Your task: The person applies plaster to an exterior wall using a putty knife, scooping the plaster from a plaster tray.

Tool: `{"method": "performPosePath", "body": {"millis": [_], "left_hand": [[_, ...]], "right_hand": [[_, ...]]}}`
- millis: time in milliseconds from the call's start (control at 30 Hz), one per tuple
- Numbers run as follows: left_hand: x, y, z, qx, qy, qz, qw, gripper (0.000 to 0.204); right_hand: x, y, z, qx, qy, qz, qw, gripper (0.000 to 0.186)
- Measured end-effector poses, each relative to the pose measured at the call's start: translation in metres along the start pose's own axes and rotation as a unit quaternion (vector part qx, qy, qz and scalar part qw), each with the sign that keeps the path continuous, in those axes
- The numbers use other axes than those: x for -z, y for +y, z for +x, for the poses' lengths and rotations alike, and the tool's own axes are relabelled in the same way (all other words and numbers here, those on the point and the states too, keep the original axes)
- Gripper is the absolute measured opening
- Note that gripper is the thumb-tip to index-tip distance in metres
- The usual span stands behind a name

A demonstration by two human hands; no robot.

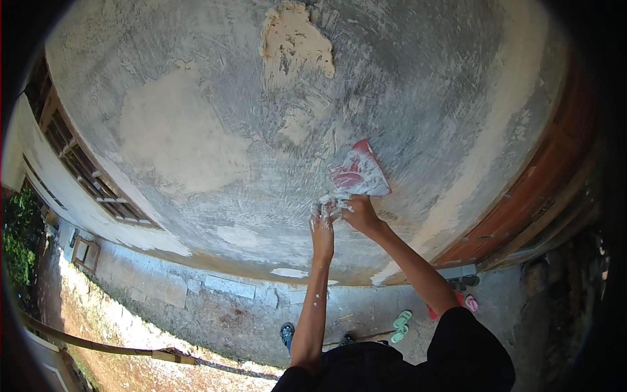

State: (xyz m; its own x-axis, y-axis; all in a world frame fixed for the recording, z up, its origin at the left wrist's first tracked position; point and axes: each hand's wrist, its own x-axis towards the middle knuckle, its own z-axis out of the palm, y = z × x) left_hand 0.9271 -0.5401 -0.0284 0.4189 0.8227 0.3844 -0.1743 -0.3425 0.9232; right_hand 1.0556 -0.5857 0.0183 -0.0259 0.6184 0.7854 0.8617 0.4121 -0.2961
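Observation:
A red, roughly triangular flat piece (371, 154), heavily smeared with white paste, is in front of the grey wall (418, 111). My right hand (360, 214) grips it by its lower edge, fingers closed. Close beside it, my left hand (322, 222) is raised with paste-covered fingers that look apart, near the piece's lower left corner. White paste (336, 199) lies between the two hands. Whether the left fingertips touch the piece is hard to make out.
Beige filler patches (173, 134) and a thick rough lump of filler (297, 42) mark the wall. A barred window (91, 170) is at left, a brown wooden door (522, 196) at right. Green sandals (401, 325) lie on the ground near my feet. A pole (117, 346) crosses lower left.

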Motion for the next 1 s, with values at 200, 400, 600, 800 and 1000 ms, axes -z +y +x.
{"method": "performPosePath", "body": {"millis": [200,400,600,800,1000], "left_hand": [[0.010,0.041,0.038,0.286,-0.115,0.022,0.951,0.032],[0.020,0.157,0.021,0.022,0.248,0.092,0.964,0.044],[0.066,0.265,0.117,-0.306,0.187,0.235,0.903,0.043],[0.022,0.296,0.189,-0.486,0.180,0.520,0.680,0.054],[0.043,0.298,0.190,-0.493,0.116,0.549,0.665,0.062]], "right_hand": [[0.063,-0.021,-0.010,-0.148,-0.176,0.039,0.972,0.023],[0.139,-0.042,-0.007,-0.264,-0.120,0.085,0.953,0.033],[0.191,-0.026,0.080,-0.108,0.123,-0.013,0.987,0.037],[0.212,-0.030,0.142,-0.086,0.232,0.052,0.967,0.035],[0.214,-0.033,0.163,-0.103,0.185,0.063,0.975,0.029]]}}
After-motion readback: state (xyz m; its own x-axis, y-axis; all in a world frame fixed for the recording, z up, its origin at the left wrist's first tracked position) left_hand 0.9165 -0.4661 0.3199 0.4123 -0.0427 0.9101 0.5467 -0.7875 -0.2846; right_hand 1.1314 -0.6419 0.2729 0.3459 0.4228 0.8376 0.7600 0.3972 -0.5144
